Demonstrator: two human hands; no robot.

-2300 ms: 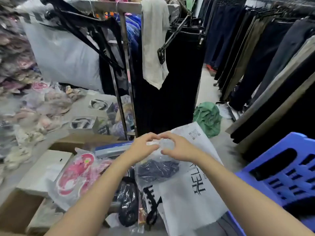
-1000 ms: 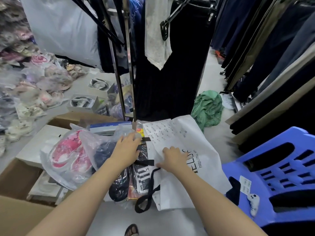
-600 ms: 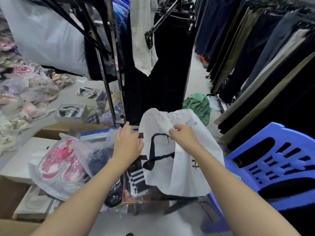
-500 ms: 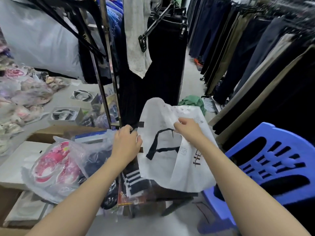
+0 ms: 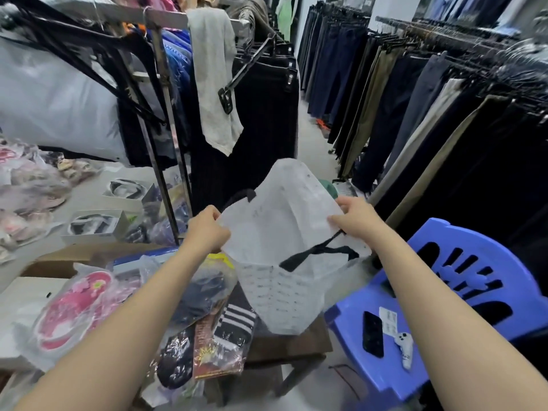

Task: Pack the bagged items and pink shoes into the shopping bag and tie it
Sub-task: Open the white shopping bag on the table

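I hold a white shopping bag with black handles up in the air, its mouth spread between both hands. My left hand grips the left rim, and my right hand grips the right rim by a black handle. Below my left arm lie the pink shoes in a clear plastic bag. To their right sit bagged dark items, a black-and-white striped packet and a black bagged item on a low wooden stool.
A blue plastic chair at right holds a black phone and a small white device. Clothes racks stand ahead and along the right. Cardboard boxes and bagged shoes fill the left.
I let go of the bagged dark item, took the white shopping bag off the stool and lifted it. Both hands have now pulled its mouth apart.
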